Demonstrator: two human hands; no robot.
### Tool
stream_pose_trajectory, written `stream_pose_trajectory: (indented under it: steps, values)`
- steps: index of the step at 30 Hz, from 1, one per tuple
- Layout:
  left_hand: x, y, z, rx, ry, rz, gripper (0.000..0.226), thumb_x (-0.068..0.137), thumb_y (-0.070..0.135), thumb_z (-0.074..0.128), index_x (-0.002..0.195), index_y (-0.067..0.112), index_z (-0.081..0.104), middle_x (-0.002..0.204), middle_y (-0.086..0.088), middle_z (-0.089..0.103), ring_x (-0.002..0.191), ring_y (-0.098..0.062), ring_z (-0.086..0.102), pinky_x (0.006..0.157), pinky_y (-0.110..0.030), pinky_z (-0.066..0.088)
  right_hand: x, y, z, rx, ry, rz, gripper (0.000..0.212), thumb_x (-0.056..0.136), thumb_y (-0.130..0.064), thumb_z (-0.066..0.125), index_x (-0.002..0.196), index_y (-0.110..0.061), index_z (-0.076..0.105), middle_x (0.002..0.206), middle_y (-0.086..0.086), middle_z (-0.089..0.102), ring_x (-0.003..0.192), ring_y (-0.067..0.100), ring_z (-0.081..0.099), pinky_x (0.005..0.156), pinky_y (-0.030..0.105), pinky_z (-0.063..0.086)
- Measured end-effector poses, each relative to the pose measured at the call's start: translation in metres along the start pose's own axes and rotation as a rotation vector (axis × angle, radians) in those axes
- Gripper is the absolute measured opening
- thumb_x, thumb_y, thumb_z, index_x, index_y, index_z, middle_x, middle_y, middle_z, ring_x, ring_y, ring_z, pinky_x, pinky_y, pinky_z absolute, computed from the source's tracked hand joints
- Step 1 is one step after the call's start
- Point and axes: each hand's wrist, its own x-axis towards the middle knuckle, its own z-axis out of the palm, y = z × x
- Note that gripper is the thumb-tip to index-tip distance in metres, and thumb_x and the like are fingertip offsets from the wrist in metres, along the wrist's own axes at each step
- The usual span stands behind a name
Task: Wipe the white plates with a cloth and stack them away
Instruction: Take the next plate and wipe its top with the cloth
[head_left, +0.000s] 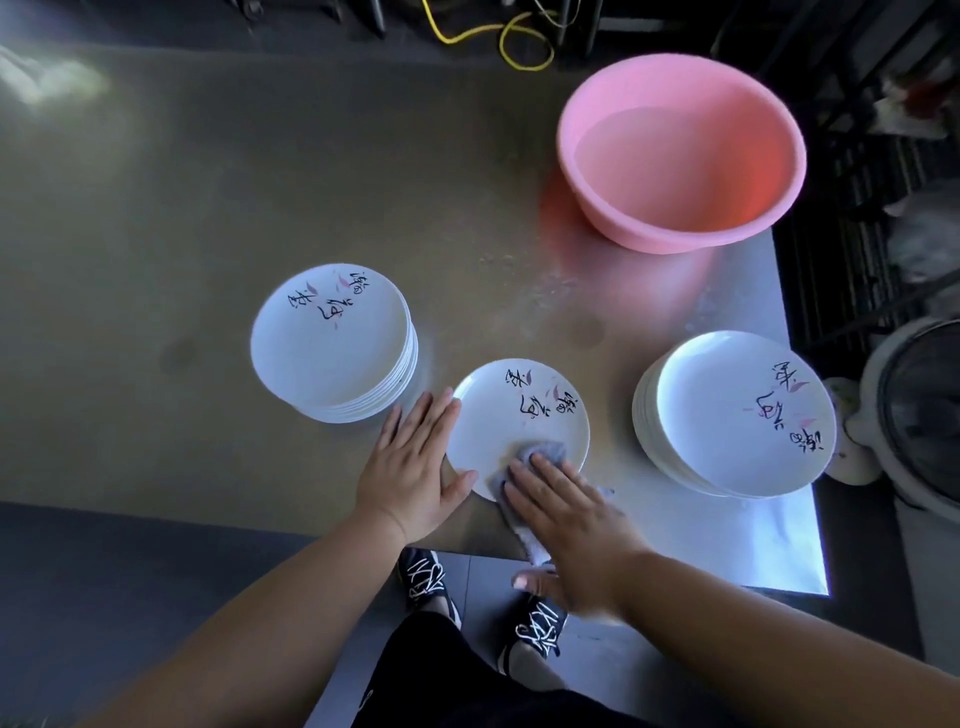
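Left hand (410, 467) flat, bracing plate (519, 415) at 9 o'clock; right hand (571, 525) flat, pressing cloth (540, 454) at 6; a hard pull could slide plate off table (260, 208).

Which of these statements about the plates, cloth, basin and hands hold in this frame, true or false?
1. The right hand presses a grey cloth onto the single plate. True.
2. The left hand lifts that plate off the table. False: the plate lies on the table, and the left hand rests flat at its left rim.
3. A left stack and a right stack of plates flank the single plate. True.
4. The pink basin stands at the table's near left corner. False: it stands at the far right.
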Motion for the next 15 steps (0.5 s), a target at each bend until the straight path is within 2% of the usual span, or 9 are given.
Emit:
stream_pose_trajectory:
  steps: [2,5,8,12,15]
  values:
    - [0.001,0.000,0.000,0.001,0.011,0.000,0.086,0.098,0.061,0.044,0.166,0.012,0.024,0.175,-0.002,0.017,0.161,-0.025,0.016,0.128,-0.056,0.019,0.004,0.013,-0.005,-0.032,0.074,0.051,0.086,0.099,-0.075,0.029,0.158,-0.015,0.045,0.166,0.008,0.039,0.156,0.030,0.027,0.122,0.047,0.019]
    - [0.001,0.000,0.001,0.006,0.023,0.000,0.085,0.098,0.059,0.044,0.165,0.011,0.026,0.175,-0.003,0.019,0.161,-0.025,0.018,0.128,-0.056,0.019,0.014,0.030,-0.016,0.003,0.057,0.286,0.087,0.094,-0.072,0.034,0.154,-0.011,0.050,0.166,0.007,0.039,0.157,0.028,0.027,0.125,0.045,0.016]
    - [0.001,-0.002,0.001,0.010,0.023,0.007,0.085,0.099,0.061,0.043,0.166,0.011,0.024,0.175,-0.002,0.017,0.161,-0.025,0.018,0.128,-0.056,0.019,0.004,0.015,-0.009,0.028,0.033,0.245,0.093,0.092,-0.074,0.038,0.154,-0.007,0.049,0.167,0.011,0.037,0.158,0.033,0.025,0.124,0.048,0.017]
    - [0.001,-0.001,0.000,0.009,0.016,-0.001,0.087,0.097,0.061,0.045,0.166,0.011,0.024,0.175,-0.002,0.017,0.161,-0.025,0.018,0.129,-0.055,0.018,-0.012,0.009,0.002,0.017,0.100,0.097,0.089,0.092,-0.075,0.041,0.148,-0.008,0.057,0.162,0.009,0.046,0.154,0.032,0.034,0.120,0.048,0.026]
    - [0.001,-0.002,0.000,0.003,0.019,0.007,0.086,0.096,0.057,0.048,0.165,0.010,0.027,0.175,-0.003,0.018,0.161,-0.025,0.018,0.128,-0.056,0.019,0.015,0.034,-0.015,-0.010,0.085,0.219,0.092,0.093,-0.074,0.031,0.154,-0.008,0.050,0.167,0.008,0.037,0.158,0.029,0.026,0.126,0.047,0.022]
